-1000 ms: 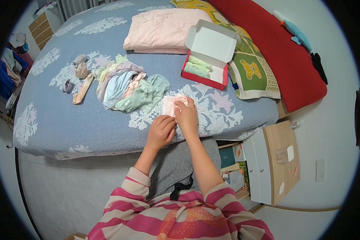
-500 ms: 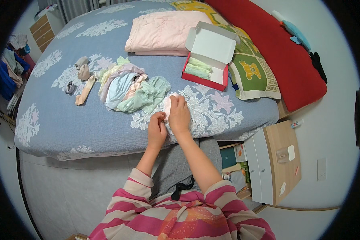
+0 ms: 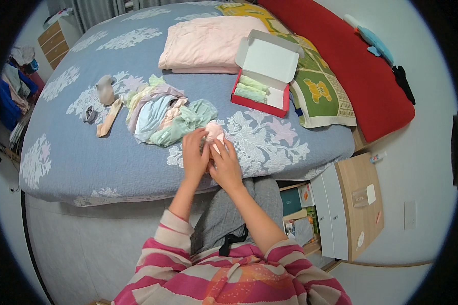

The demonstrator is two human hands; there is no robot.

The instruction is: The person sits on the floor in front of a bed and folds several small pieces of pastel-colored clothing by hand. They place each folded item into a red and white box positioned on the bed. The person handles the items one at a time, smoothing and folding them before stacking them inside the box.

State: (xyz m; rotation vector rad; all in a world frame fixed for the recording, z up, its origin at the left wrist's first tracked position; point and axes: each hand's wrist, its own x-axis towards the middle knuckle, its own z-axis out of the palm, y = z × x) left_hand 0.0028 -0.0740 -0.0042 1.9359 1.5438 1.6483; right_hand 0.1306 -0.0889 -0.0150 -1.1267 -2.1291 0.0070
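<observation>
A small pale pink cloth garment (image 3: pixel 215 131) lies at the bed's near edge, its upper part puffed out beyond my fingertips. My left hand (image 3: pixel 193 155) grips its left side with bent fingers. Close against it, my right hand (image 3: pixel 227 166) holds the lower right part, and the two hands nearly touch. Fingers cover the lower portion of the cloth, so its exact kind cannot be made out. Just beyond is a loose heap of pastel garments (image 3: pixel 158 114). An open red box with a white lid (image 3: pixel 276 107) holds rolled light green cloths (image 3: pixel 252 92).
Left of the heap lie a tan sock-like piece (image 3: pixel 108 119), a grey-beige bundle (image 3: pixel 105 91) and a small dark grey bundle (image 3: pixel 89 114). A folded pink quilt (image 3: pixel 203 43) rests farther back. A wooden-topped cabinet (image 3: pixel 364 203) with an open drawer stands at the right.
The pink garment has gone from a narrow strip to a wider, puffed shape. My left hand has moved up onto it, while my right hand has drawn down toward me.
</observation>
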